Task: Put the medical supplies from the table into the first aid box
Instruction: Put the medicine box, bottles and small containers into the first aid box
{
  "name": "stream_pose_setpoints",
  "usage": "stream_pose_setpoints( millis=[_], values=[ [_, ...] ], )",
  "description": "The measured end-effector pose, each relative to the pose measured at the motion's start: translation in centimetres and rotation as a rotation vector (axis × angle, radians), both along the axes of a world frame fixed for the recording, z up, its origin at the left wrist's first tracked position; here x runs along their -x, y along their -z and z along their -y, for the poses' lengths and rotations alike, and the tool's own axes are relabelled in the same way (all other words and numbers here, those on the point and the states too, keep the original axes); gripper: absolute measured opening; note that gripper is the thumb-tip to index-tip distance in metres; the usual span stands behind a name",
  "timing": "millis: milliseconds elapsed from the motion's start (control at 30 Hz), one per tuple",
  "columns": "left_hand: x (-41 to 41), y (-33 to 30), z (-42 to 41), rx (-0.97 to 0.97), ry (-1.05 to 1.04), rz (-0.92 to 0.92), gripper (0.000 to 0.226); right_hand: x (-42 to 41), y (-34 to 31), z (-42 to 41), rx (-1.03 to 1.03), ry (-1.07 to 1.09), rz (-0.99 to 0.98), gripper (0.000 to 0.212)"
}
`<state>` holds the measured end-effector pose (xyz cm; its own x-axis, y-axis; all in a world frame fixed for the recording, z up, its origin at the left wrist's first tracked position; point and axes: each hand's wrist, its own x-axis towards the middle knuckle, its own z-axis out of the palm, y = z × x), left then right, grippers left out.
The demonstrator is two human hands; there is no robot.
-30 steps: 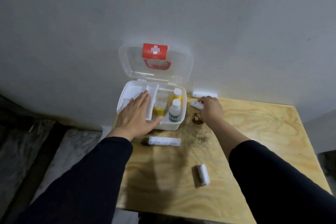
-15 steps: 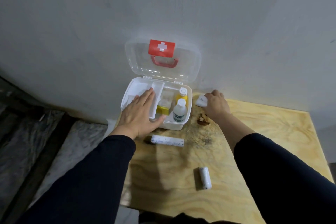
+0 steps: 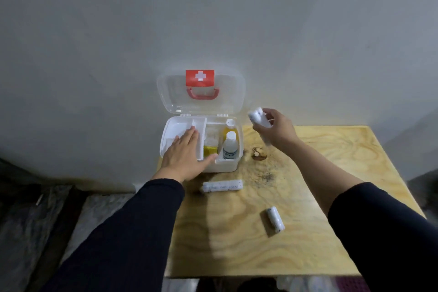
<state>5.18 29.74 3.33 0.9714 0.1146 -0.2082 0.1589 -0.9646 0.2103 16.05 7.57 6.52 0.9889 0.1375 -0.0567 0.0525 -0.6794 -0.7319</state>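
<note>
Wall: plain grey, matte, fills the far half of the view, faint smudges
Table: light plywood top with bold grain, far edge against the wall, dark scorch-like stain and black speckles toward its far left
Floor: left of the table, dark, with a pale grey strip running near to far
Light: dim and even, soft shadows on the wood

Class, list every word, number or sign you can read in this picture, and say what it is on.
White cross, a sign with no words: on the red plate of the first aid box lid.
Print on the clear bottle's label: too blurred to read.
Dark print along the long roll: too small to read.
</note>
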Motion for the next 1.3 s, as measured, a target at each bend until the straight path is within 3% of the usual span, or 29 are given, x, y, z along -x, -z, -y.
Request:
stream_pose_setpoints(
  millis=[167,400,567,767,1000,1167,1300],
  values=[
    [0.4,-0.8,-1.8,-0.025,0.0,0.011,0.091,2.5,-5.2,-2.4,-0.176,-0.026,0.064,0.044],
    [0.8,-1.0,-3.7,-0.111,0.112,-0.03,0.071,5.7,-6.1,-8.5,-0.348,-0.124,-0.006,0.049],
    [1.2,-0.9,-3.7,-0.097,0.081,0.018,0.065,7.2,-2.4,-11.2,-0.208,-0.107,-0.122,0.052],
    [0.8,0.1,-4.1,-0.066,0.089,-0.028,0.084,7.8,0.1,-11.1,-0.039,-0.137,-0.211,0.053],
    [0.6,0.0,-4.1,-0.09,0.098,-0.055,0.088,7.6,0.3,-10.9,0.004,-0.146,-0.217,0.059],
    [0.6,-2.6,-3.2,-0.067,0.054,-0.069,0.066,7.6,-1.3,-10.6,0.055,-0.212,-0.147,0.067],
    [0.8,-5.0,-2.1,-0.113,0.052,0.008,0.047,7.4,-3.6,-9.3,0.067,-0.237,-0.033,0.057]
  ],
)
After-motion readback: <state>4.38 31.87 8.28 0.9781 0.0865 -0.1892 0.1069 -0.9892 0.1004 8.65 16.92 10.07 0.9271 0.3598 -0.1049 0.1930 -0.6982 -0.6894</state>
